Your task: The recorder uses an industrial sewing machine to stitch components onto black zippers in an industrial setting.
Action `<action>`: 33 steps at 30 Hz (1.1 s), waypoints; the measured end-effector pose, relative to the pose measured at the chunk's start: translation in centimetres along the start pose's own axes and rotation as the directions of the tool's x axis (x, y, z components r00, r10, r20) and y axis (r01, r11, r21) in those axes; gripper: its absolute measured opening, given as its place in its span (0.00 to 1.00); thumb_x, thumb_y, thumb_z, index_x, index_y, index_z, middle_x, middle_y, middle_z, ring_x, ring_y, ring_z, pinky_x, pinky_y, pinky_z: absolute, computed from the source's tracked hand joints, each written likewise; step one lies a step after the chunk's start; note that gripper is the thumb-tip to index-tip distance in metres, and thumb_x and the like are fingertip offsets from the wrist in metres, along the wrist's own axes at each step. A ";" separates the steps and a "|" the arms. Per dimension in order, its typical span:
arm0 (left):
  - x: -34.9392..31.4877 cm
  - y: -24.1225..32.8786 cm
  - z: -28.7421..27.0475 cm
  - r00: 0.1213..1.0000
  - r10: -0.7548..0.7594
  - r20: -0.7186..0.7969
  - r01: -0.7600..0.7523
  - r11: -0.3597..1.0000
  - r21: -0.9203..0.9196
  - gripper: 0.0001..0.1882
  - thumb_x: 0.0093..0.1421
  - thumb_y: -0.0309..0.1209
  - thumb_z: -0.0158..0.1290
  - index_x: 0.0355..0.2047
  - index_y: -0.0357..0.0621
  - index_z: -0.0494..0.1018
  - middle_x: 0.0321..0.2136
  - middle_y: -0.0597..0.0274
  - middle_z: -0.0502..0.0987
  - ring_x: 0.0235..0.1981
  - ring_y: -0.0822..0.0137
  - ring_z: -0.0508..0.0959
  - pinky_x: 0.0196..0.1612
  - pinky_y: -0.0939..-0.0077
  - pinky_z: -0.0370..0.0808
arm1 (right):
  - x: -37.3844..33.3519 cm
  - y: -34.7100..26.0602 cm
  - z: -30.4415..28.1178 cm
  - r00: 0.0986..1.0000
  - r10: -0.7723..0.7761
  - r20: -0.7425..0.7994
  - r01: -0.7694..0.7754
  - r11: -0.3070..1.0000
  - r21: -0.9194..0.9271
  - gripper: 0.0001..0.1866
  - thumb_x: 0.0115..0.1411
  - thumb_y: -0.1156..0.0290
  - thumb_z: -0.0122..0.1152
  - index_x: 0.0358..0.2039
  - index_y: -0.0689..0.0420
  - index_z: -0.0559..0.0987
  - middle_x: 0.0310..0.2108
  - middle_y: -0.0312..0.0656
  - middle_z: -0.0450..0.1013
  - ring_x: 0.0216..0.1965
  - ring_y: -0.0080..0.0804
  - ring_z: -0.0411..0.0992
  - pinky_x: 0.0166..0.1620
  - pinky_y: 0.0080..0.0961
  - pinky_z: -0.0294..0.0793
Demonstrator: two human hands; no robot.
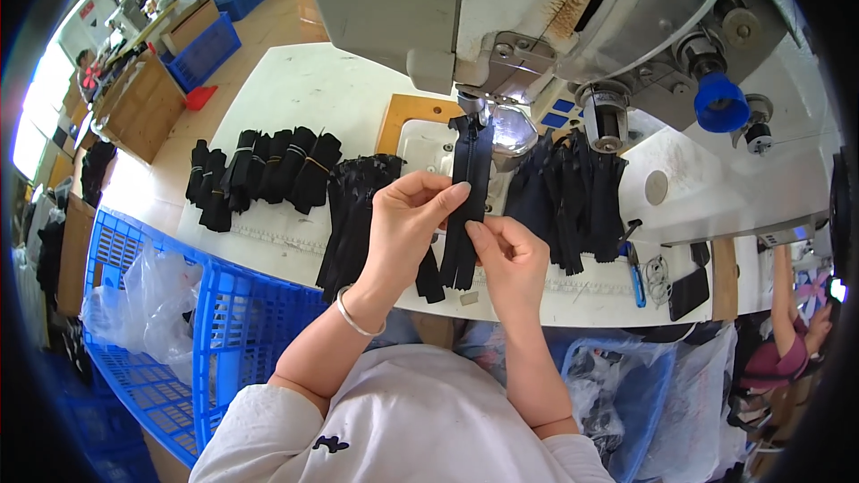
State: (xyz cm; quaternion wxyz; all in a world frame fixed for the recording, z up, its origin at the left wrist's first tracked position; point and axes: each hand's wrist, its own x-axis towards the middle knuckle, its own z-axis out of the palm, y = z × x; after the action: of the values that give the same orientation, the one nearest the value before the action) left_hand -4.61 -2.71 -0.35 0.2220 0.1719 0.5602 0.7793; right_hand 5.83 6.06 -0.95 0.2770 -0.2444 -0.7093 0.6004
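A black zipper [472, 161] hangs lengthwise toward me, its far end at the presser foot [474, 107] of a sewing machine [385, 9]. My left hand [403, 224] pinches the zipper's left edge between thumb and forefinger, partway along it. Slightly nearer to me, my right hand [516, 259] pinches its right edge. The zipper's lower end dangles free below both hands. Loose black zippers [347, 219] lie in a pile by my left hand, and another pile of black zippers [568, 197] lies to the right, beyond my right hand.
Several banded black bundles [264, 165] line the white table's [291, 80] left side. Blue-handled snips [636, 277] and a black box-like object [688, 293] lie near the right front edge. A blue crate [204, 340] with plastic bags stands at left. Another person [777, 349] sits at far right.
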 end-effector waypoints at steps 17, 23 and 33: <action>4.1 1.5 0.9 0.999 -0.040 0.028 0.043 0.993 -0.108 0.07 0.57 0.31 0.58 0.29 0.42 0.74 0.21 0.74 0.73 0.19 0.85 0.68 0.22 0.90 0.63 | 3.6 -2.5 1.1 0.982 -0.178 -0.055 0.179 0.984 0.010 0.10 0.58 0.71 0.62 0.27 0.66 0.78 0.14 0.29 0.66 0.18 0.10 0.57 0.21 0.14 0.54; 6.1 3.1 2.3 0.999 -0.031 -0.028 0.028 0.993 -0.113 0.03 0.55 0.25 0.51 0.24 0.44 0.70 0.20 0.73 0.70 0.20 0.83 0.67 0.24 0.86 0.61 | 5.2 -2.5 1.2 0.966 -0.241 -0.098 0.239 0.971 -0.032 0.11 0.59 0.69 0.62 0.28 0.66 0.78 0.13 0.27 0.65 0.17 0.09 0.55 0.20 0.13 0.51; 9.9 2.4 1.5 1.000 -0.003 0.025 0.007 0.990 -0.138 0.03 0.54 0.22 0.50 0.28 0.34 0.73 0.18 0.68 0.70 0.16 0.80 0.65 0.20 0.84 0.61 | 2.2 3.4 -3.4 0.991 -0.076 -0.107 0.065 0.992 -0.105 0.07 0.57 0.73 0.60 0.29 0.65 0.80 0.20 0.38 0.75 0.21 0.17 0.71 0.27 0.14 0.68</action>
State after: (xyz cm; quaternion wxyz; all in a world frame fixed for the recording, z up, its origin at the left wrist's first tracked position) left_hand -12.52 3.16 2.58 0.2422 0.1642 0.5026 0.8135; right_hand 6.58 10.53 -3.66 0.3243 -0.2657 -0.7307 0.5388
